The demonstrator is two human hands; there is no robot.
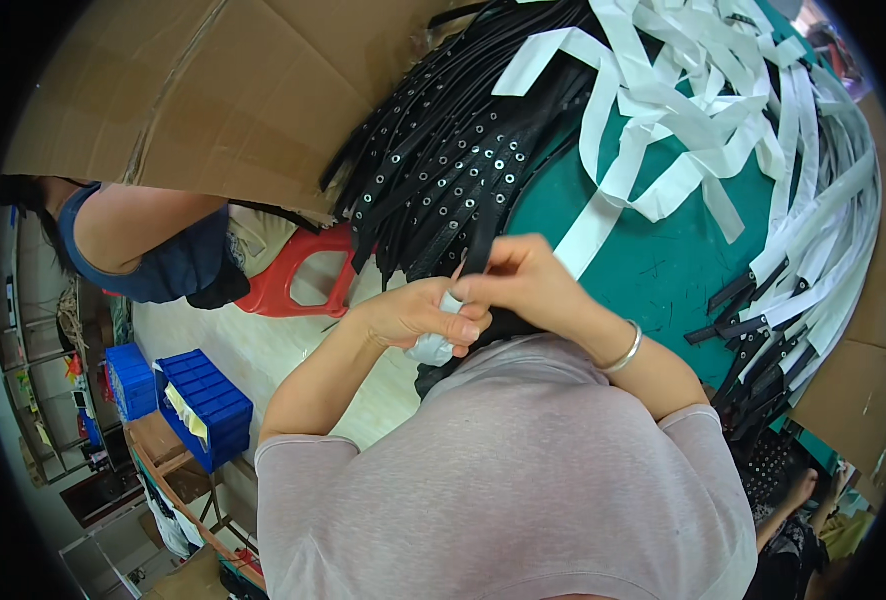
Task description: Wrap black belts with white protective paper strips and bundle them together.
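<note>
My left hand (418, 312) is closed around a bunched white wrap (430, 349), part of which shows below the fingers and a bit above the thumb. Close beside it, my right hand (523, 283) has its thumb and fingers pinched on a black strap (481, 240) that rises from between the two hands. Whether the strap runs inside the white wrap is hidden by my fingers. Beyond my hands, many black straps with silver eyelets (453, 185) hang over the edge of the green tabletop (643, 270).
Loose white strips (703, 165) lie tangled at the far right, and white-wrapped black straps (823, 260) drape along the right edge. Large cardboard (263, 90) stands at far left. A person (143, 240) is beside a red stool (298, 270); blue crates (208, 410) stand lower left.
</note>
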